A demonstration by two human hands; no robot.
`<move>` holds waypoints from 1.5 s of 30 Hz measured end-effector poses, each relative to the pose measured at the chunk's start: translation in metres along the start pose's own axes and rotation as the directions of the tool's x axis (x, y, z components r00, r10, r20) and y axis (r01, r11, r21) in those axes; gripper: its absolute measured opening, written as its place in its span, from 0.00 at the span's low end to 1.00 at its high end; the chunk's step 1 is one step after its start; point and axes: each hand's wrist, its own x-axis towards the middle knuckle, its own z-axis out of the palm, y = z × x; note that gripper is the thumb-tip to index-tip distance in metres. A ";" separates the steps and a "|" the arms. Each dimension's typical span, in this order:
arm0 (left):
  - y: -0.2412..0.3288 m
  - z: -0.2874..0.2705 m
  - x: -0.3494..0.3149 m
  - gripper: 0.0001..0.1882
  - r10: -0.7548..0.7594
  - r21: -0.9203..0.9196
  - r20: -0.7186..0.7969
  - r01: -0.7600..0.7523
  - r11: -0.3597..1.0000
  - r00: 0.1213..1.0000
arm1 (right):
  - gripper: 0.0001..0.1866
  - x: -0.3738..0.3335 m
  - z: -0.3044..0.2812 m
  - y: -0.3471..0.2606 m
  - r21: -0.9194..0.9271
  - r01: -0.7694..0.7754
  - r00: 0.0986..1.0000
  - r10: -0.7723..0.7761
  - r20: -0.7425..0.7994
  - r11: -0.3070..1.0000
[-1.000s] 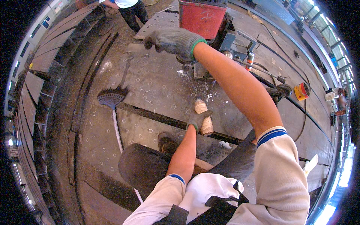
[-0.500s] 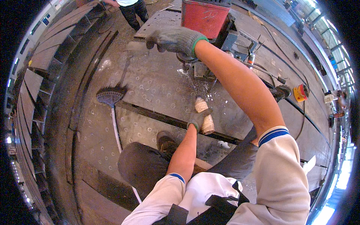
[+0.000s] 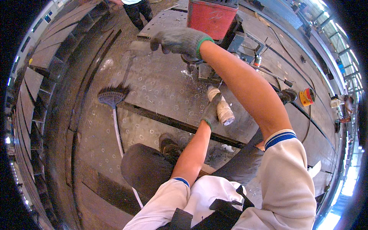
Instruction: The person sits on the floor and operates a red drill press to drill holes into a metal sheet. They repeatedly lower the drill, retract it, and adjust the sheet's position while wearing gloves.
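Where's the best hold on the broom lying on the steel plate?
Take the broom by its pale handle, just behind the dark bristle head, coming from above. The handle lies flat and bare there; further back it runs under the person's knee.

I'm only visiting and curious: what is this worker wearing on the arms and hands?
Both hands wear grey knitted work gloves with a green band at the cuff: the left hand and the right hand. The forearms are bare. The white short sleeves end above the elbows, each trimmed with a blue stripe, as on the right sleeve and the left sleeve.
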 end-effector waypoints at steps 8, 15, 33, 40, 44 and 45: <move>-0.012 -0.006 0.058 0.22 0.363 0.320 0.338 -0.468 0.824 0.868 | 0.22 0.009 -0.008 -0.011 -0.084 0.056 0.995 -0.048 0.091 0.995; -0.034 0.003 0.064 0.20 0.094 -0.317 0.391 0.038 0.948 0.916 | 0.24 -0.008 -0.007 -0.010 0.109 -0.265 0.942 0.233 0.241 0.958; -0.042 -0.052 0.120 0.26 0.572 0.406 0.546 -0.791 0.458 0.612 | 0.24 0.028 0.003 -0.019 0.345 -0.177 0.983 0.148 0.110 0.922; -0.050 0.006 0.089 0.25 0.168 -0.130 0.431 -0.123 0.984 0.886 | 0.22 -0.020 0.025 0.025 0.189 -0.086 0.996 0.083 0.021 0.978; -0.019 -0.022 0.087 0.24 0.576 0.482 0.601 -0.826 0.293 0.555 | 0.22 0.015 0.019 0.001 0.079 0.143 0.983 -0.132 -0.126 0.987; -0.008 -0.040 0.087 0.24 0.558 0.455 0.538 -0.775 0.439 0.631 | 0.21 0.029 0.012 -0.014 0.058 0.188 0.975 -0.180 -0.130 0.980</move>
